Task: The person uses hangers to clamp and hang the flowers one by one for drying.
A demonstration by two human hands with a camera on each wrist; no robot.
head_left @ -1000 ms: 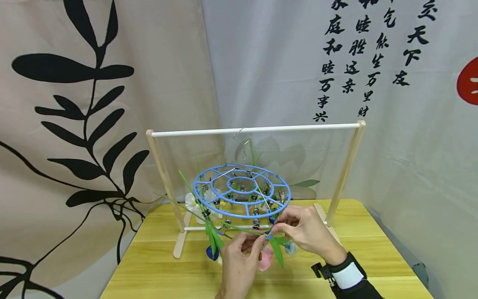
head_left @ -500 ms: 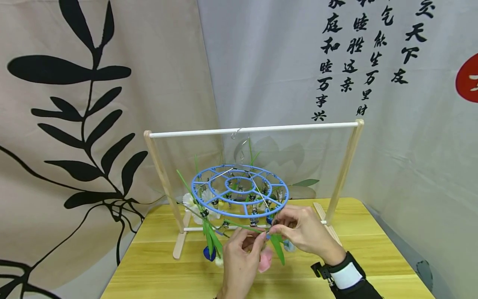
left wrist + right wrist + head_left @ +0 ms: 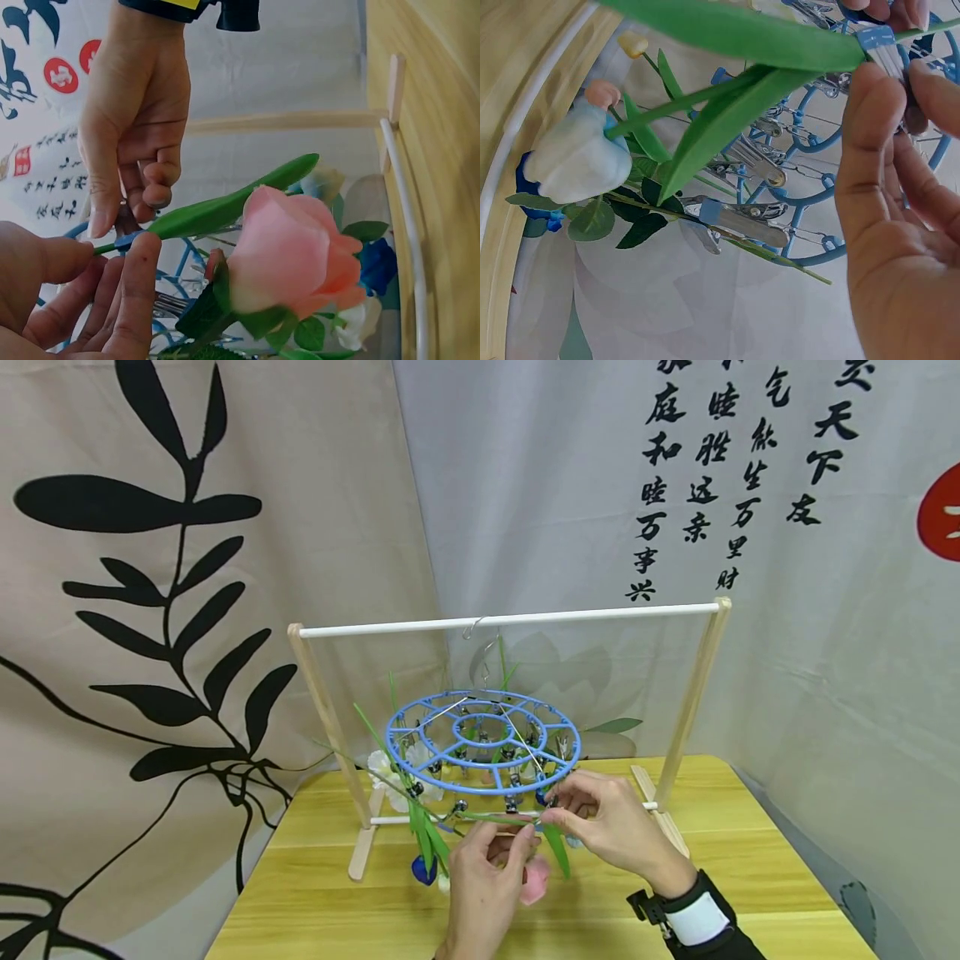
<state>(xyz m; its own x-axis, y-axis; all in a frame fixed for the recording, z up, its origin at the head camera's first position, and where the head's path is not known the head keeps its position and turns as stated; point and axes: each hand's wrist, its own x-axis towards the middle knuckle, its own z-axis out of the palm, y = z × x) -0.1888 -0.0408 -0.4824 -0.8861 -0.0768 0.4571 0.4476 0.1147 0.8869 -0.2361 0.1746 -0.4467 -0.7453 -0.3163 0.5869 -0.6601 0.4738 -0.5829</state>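
My left hand [image 3: 487,877] pinches the green stem of an artificial tulip [image 3: 577,154] with a pale blue-white head and long leaves [image 3: 735,45]. Beside it, my right hand [image 3: 603,818] pinches the handles of a metal clip [image 3: 885,56] whose blue tip sits across that stem, as the right wrist view shows. The clip belongs to a round blue hanging rack [image 3: 480,789], which hangs by a hook from a white rod. A pink rose [image 3: 281,251] hangs close to the left hand. In the head view the tulip's head is mostly hidden behind leaf and fingers.
The wooden stand [image 3: 693,702] with its white top rod [image 3: 585,616] spans the yellow table [image 3: 637,918]. Other artificial flowers hang from the rack's clips: a dark blue one [image 3: 423,870], a white one [image 3: 382,768] and several more. A printed cloth [image 3: 810,677] forms the backdrop.
Both hands keep nearly the same place. The clip's blue tip and the stem have shifted slightly upward, and the pale blue tulip head has moved up behind the leaf and right hand.
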